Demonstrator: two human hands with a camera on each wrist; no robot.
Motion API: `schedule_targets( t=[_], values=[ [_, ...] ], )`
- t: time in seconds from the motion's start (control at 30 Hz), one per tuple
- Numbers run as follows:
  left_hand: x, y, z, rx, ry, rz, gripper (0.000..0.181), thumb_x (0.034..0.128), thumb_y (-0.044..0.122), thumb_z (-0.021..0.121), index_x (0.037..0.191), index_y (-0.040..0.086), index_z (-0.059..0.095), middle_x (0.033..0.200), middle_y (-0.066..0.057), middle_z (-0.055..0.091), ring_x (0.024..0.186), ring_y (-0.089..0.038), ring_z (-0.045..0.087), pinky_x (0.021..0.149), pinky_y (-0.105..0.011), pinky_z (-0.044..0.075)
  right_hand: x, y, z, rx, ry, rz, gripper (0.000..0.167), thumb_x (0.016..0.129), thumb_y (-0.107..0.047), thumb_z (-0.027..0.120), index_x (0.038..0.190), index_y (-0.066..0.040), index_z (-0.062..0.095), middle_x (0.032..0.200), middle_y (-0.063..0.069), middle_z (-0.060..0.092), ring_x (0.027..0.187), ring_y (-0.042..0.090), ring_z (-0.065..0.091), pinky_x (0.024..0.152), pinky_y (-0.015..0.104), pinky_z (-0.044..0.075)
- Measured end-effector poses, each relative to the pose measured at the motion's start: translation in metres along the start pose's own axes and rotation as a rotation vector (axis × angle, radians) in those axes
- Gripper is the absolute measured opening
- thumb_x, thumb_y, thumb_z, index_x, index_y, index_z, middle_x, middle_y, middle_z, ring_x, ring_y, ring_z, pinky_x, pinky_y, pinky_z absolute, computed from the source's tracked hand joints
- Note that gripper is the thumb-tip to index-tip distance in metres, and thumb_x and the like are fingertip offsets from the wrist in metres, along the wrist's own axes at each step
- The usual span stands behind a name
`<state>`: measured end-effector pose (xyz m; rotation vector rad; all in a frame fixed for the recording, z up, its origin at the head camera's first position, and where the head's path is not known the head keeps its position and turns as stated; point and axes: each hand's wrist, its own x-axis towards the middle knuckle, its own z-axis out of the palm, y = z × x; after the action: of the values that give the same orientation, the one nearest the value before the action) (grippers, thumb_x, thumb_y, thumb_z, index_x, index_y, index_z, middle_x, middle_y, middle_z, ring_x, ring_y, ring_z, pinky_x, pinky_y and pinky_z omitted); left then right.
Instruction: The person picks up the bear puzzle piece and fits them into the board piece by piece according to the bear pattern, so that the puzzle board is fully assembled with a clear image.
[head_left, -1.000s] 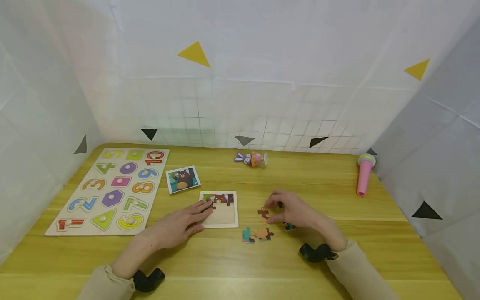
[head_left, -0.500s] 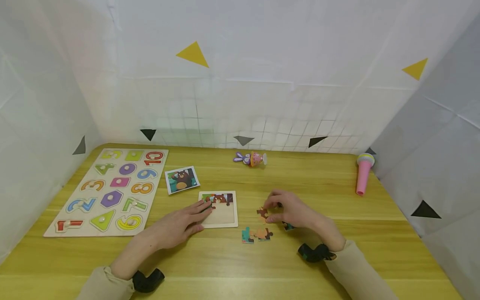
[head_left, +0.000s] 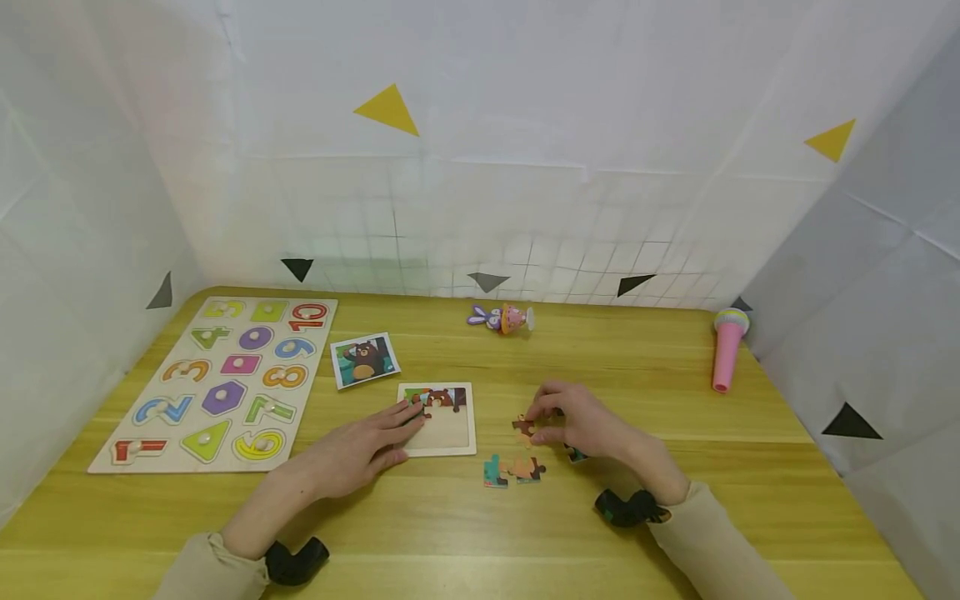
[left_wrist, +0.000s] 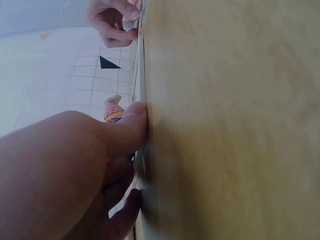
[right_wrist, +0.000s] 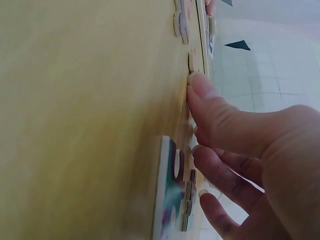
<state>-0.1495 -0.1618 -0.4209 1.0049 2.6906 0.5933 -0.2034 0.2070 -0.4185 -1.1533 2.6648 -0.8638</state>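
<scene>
In the head view my left hand (head_left: 367, 446) lies across the left side of a small wooden puzzle tray (head_left: 471, 421), fingers extended over it and thumb at its near left corner. Bear puzzle pieces (head_left: 442, 397) fill the tray's top; bare wood shows below them. To the tray's right, thumb and index finger of my right hand (head_left: 585, 421) pinch a brown-and-orange puzzle piece (head_left: 522, 426) flat at the table. The right wrist view has the thumb (right_wrist: 205, 90) against that piece. Teal (head_left: 495, 472) and orange-brown (head_left: 528, 469) pieces lie nearer. Other pieces (right_wrist: 172, 187) are partly hidden beneath the right hand.
A bear picture card (head_left: 365, 360) lies behind the tray. On the left is a number-and-shape peg board (head_left: 225, 387). A rabbit toy (head_left: 502, 318) lies at the back, and a pink toy microphone (head_left: 726, 354) at the far right. White sheets (head_left: 480, 183) enclose the table.
My right hand and the brown-and-orange piece have shifted very slightly left. The left hand stays on the tray.
</scene>
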Motion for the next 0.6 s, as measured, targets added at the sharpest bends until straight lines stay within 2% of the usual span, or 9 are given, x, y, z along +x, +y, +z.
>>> schedule_targets(
  t=[0.13,0.37,0.6],
  values=[
    [0.000,-0.001,0.000,0.001,0.000,-0.011,0.053,0.1063,0.030,0.049,0.156,0.016,0.036,0.165,-0.002,0.026,0.152,-0.028,0.022,0.117,-0.052,0.033,0.000,-0.001,0.001,-0.016,-0.002,-0.007,0.016,0.086,-0.017,0.079,0.100,-0.012,0.075,0.100,-0.001,0.064,0.088,0.014,0.062,0.076,0.031,0.055],
    [0.000,-0.001,0.000,0.000,-0.004,-0.019,0.054,0.1065,0.031,0.048,0.157,0.018,0.035,0.166,0.000,0.024,0.153,-0.025,0.020,0.117,-0.050,0.033,0.004,-0.010,0.002,-0.030,0.041,-0.078,0.018,0.088,-0.022,0.078,0.103,-0.014,0.072,0.101,-0.004,0.065,0.088,0.013,0.062,0.077,0.030,0.056],
    [0.000,0.000,0.000,-0.001,0.005,-0.005,0.053,0.1065,0.030,0.048,0.156,0.016,0.036,0.165,-0.002,0.026,0.152,-0.027,0.022,0.116,-0.052,0.034,0.005,-0.016,0.004,-0.014,0.078,-0.029,0.021,0.092,-0.021,0.073,0.111,-0.013,0.069,0.103,-0.004,0.069,0.093,0.015,0.065,0.081,0.039,0.057]
  ],
)
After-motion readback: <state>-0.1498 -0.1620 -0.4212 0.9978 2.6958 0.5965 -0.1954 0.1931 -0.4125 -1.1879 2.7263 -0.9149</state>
